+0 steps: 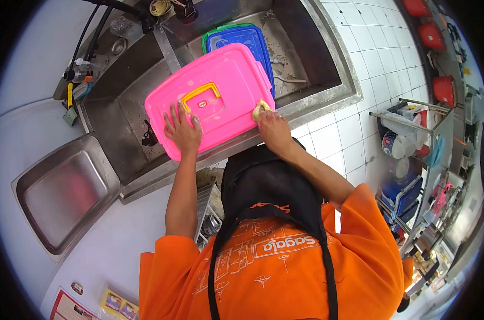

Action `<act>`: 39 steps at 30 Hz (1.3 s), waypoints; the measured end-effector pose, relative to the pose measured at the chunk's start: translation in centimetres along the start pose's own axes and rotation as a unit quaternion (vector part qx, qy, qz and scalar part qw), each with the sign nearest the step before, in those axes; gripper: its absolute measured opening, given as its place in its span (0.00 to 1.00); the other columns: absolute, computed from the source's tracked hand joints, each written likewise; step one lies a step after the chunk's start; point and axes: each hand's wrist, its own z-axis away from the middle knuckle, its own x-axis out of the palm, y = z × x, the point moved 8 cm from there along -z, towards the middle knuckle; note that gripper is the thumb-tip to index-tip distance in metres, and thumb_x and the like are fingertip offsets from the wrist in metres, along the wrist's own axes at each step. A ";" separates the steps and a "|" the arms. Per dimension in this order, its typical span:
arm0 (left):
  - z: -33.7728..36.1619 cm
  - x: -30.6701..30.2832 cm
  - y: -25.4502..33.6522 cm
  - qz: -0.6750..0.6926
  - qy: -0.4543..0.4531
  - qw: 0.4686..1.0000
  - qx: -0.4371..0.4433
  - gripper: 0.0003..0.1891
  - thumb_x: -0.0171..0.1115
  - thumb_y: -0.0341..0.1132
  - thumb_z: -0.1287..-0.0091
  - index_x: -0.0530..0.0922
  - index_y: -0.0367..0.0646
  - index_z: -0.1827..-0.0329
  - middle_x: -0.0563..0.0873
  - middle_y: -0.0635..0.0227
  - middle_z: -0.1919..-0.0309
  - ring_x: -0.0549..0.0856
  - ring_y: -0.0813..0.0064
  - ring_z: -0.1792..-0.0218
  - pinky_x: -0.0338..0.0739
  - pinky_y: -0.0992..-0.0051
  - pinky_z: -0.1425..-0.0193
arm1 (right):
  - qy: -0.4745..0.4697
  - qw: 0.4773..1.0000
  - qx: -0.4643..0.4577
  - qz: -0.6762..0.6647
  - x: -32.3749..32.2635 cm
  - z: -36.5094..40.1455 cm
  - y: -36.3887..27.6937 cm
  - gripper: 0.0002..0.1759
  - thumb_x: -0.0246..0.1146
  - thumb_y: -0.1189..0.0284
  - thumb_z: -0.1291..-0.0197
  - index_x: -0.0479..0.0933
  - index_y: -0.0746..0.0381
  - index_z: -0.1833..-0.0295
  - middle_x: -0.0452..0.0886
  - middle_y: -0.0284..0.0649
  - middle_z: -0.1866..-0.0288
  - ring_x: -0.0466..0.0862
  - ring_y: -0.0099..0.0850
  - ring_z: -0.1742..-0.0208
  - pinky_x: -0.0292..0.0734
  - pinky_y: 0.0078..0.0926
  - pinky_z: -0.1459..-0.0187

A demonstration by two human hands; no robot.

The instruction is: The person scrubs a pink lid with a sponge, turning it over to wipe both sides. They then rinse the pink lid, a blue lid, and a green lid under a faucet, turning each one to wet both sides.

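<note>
**Pink lid beneath both hands, above a steel sink**

Pink lid [223,114] with a yellow handle [198,91], directly under both hands and across the front of the steel sink [327,104]; apparently supported along its near side by the rim. Left hand [186,130] open, fingers spread flat on the lid just beside the handle, probably as a brace against sliding. Right hand [274,129] closed around a pale yellow sponge [260,109], possibly a folded cloth, at the lid's right edge; pinched close to the fingertips, perhaps for better pressure there.

Beyond the hands, inside the sink: blue lid [247,40], partly covered by the pink one, with a green lid [205,40] at its border, presumably stacked to save room. Left of the left hand, beside the sink: steel basin [60,192]. Right of the right hand: white tiled floor [359,64] and, well apart, a loaded metal rack [401,121]. Nearer the body than both hands: black apron [268,181].
</note>
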 end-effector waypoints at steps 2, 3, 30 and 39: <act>0.0 0.1 0.0 -0.004 -0.006 1.000 0.008 0.34 0.50 0.51 0.31 0.56 0.61 0.20 0.58 0.72 0.21 0.55 0.51 0.23 0.53 0.42 0.29 | -0.065 0.997 0.023 0.032 0.1 0.3 0.7 0.13 0.54 0.69 0.36 0.74 0.62 0.49 0.81 0.44 0.60 0.84 0.42 0.56 0.78 0.43 0.59; 0.0 0.2 0.0 -0.009 -0.010 1.000 0.010 0.35 0.50 0.51 0.31 0.56 0.61 0.20 0.57 0.72 0.21 0.55 0.51 0.23 0.53 0.42 0.29 | -0.064 0.997 0.022 0.031 -0.1 0.0 0.9 0.13 0.54 0.69 0.36 0.74 0.62 0.49 0.81 0.44 0.60 0.84 0.42 0.56 0.78 0.43 0.59; -0.6 1.2 -1.5 0.010 -0.070 0.997 -0.001 0.30 0.55 0.48 0.34 0.67 0.53 0.27 0.62 0.63 0.24 0.52 0.48 0.23 0.50 0.35 0.29 | 0.004 0.958 -0.281 -0.054 10.7 -20.9 -21.9 0.14 0.57 0.65 0.40 0.83 0.53 0.52 0.80 0.41 0.49 0.76 0.39 0.42 0.73 0.40 0.45; -1.7 -0.6 -1.2 0.050 -0.036 0.998 -0.021 0.31 0.51 0.47 0.32 0.62 0.59 0.23 0.61 0.68 0.23 0.54 0.50 0.23 0.49 0.35 0.28 | 0.031 0.978 -0.205 -0.039 8.1 -24.0 -17.5 0.12 0.56 0.65 0.38 0.77 0.51 0.50 0.77 0.44 0.49 0.76 0.44 0.45 0.74 0.47 0.51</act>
